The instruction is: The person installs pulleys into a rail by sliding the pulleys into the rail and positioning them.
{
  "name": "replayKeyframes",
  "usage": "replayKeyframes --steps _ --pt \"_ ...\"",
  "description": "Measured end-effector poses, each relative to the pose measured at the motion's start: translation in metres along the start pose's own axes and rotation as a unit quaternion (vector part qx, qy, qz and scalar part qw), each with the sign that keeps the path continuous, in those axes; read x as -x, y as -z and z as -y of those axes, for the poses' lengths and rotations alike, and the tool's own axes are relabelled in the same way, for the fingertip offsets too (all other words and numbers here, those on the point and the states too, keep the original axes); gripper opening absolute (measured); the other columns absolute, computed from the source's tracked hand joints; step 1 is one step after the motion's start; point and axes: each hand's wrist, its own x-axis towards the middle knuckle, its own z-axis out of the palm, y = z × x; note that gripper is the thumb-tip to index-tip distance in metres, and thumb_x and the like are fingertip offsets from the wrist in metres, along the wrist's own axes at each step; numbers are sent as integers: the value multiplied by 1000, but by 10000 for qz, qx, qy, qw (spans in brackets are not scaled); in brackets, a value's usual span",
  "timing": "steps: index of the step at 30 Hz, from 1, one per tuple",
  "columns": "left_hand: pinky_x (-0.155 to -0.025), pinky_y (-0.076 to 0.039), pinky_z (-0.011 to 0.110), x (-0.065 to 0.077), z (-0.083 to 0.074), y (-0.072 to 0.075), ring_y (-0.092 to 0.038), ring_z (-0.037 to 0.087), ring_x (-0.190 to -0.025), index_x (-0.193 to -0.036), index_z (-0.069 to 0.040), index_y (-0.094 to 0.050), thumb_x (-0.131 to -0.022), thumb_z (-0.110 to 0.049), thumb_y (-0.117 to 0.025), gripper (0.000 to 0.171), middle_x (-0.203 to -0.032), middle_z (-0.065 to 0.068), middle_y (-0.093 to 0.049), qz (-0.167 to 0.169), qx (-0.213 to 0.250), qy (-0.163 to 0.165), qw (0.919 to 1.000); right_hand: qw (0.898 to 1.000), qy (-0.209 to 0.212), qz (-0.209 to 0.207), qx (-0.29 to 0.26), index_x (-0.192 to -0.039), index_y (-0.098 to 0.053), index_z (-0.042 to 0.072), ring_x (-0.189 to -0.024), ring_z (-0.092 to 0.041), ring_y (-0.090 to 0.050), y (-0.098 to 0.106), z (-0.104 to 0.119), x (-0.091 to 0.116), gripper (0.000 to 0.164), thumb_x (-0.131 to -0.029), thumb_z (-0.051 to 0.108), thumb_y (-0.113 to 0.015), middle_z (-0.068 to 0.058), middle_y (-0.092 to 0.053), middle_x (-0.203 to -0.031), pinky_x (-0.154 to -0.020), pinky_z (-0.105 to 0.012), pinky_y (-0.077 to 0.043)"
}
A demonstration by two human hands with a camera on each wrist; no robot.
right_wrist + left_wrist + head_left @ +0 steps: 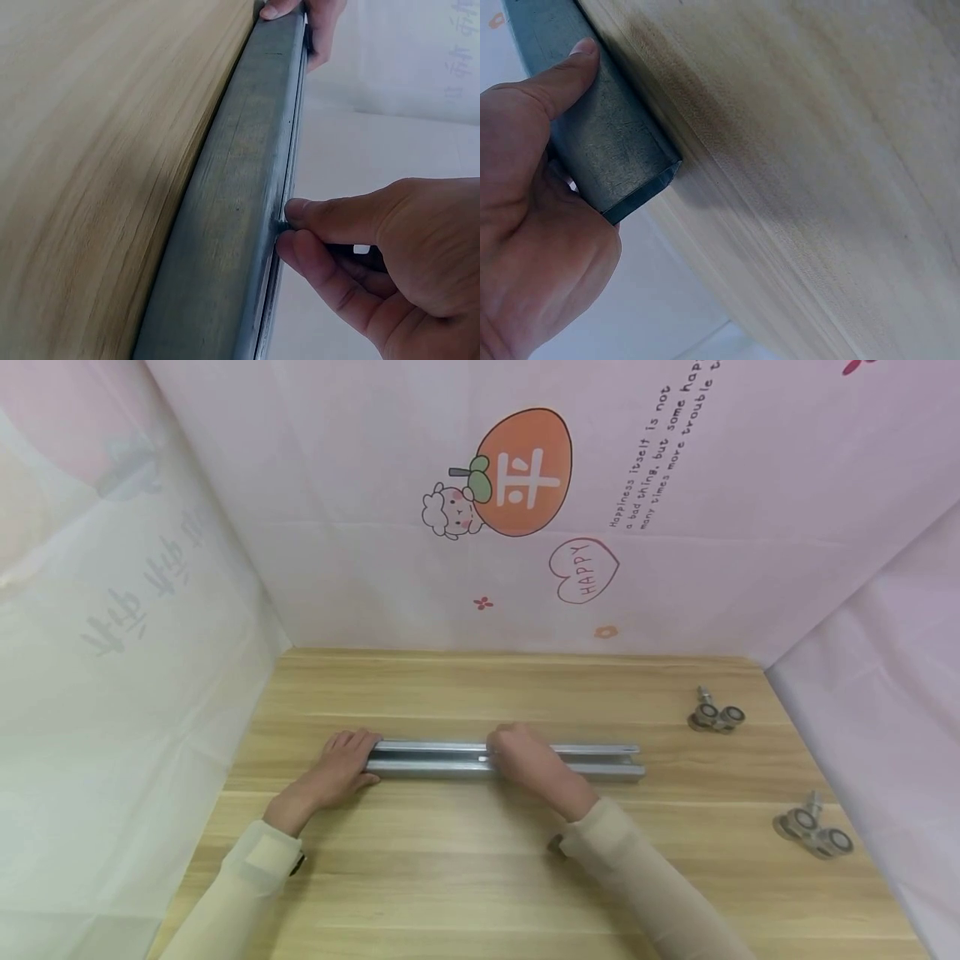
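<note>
A galvanized steel C-channel rail (pixel 427 768) lies lengthwise on the wooden table, its slot facing up. My left hand (pixel 345 764) holds the rail's left end. In the left wrist view, the thumb (pixel 574 75) lies along the side wall beside the open end, with the other fingers mostly hidden. Near the rail's middle, my right hand (pixel 525 760) pinches a small dark piece (pixel 282 226) at the slot between thumb and forefinger. Most of that piece is hidden by the fingers and the rail, so its kind cannot be told.
Two metal roller trolleys with threaded bolts stand at the right of the wooden table (pixel 450 877): one farther back (pixel 716 714), one nearer the right edge (pixel 813 831). Printed white cloth (pixel 375 568) walls off the back and sides.
</note>
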Motion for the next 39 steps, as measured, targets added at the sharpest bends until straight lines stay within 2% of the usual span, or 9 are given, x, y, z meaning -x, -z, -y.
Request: replayKeyframes --steps 10,20,25,28,30,31,34,39 --pt "-107 -29 54 0 0 0 -46 35 -116 -135 1 -44 -87 -24 -70 59 -125 16 -54 -11 36 -15 10000 9993 247 -188 227 -63 -59 12 -51 -6 -43 -8 1 -6 25 -78 -8 -57 5 -50 -59 -44 -16 -39" --pt "-105 -30 57 2 1 -1 -47 37 -114 -133 1 -46 -86 -23 -71 59 -123 17 -55 -133 -12 -71 9999 9994 170 -96 293 -62 -57 13 -50 -7 -42 -8 6 -9 24 -78 -5 -58 5 -49 -59 -43 -17 -38" --pt "-106 -29 55 0 1 -1 -47 35 -114 -134 0 -45 -87 -24 -70 58 -124 16 -54 -73 23 -84 9999 9994 182 -138 267 -64 -57 12 -51 -7 -44 -9 6 -7 22 -79 -5 -57 4 -50 -61 -44 -17 -39" --pt "-106 -29 55 0 1 -1 -47 35 -114 -134 1 -45 -87 -24 -70 58 -124 17 -54 -76 25 -118 9999 9999 118 -89 73 -74 -64 10 -60 -10 -53 -10 5 -4 15 -85 1 -60 2 -58 -70 -53 -20 -48" --pt "-106 -29 55 0 1 -1 -47 35 -114 -134 1 -45 -87 -24 -70 58 -124 17 -54 -75 45 -119 9999 9998 -39 -13 -171 -87 -69 7 -72 -14 -62 -11 3 -2 7 -88 6 -62 -2 -67 -82 -65 -25 -53" --pt "-106 -29 55 0 1 -1 -47 36 -114 -134 1 -45 -87 -24 -70 58 -124 17 -55 -76 66 -119 9999 9994 -129 27 -310 -95 -70 6 -79 -16 -64 -11 3 0 9 -89 8 -63 -5 -69 -89 -70 -28 -55" --pt "-105 -29 55 0 1 0 -47 36 -114 -133 1 -46 -87 -23 -71 58 -124 17 -55 -84 90 -118 9999 9973 -426 127 -581 -115 -67 3 -94 -20 -67 -12 -1 3 29 -89 14 -66 -9 -71 -107 -84 -34 -54" --pt "-105 -29 55 0 2 -1 -47 36 -114 -133 1 -47 -86 -23 -71 58 -124 17 -55 -112 163 -81 9998 9980 -496 0 -400 -127 -61 6 -94 -20 -67 -10 -11 12 44 -88 26 -68 -7 -71 -109 -86 -36 -54"
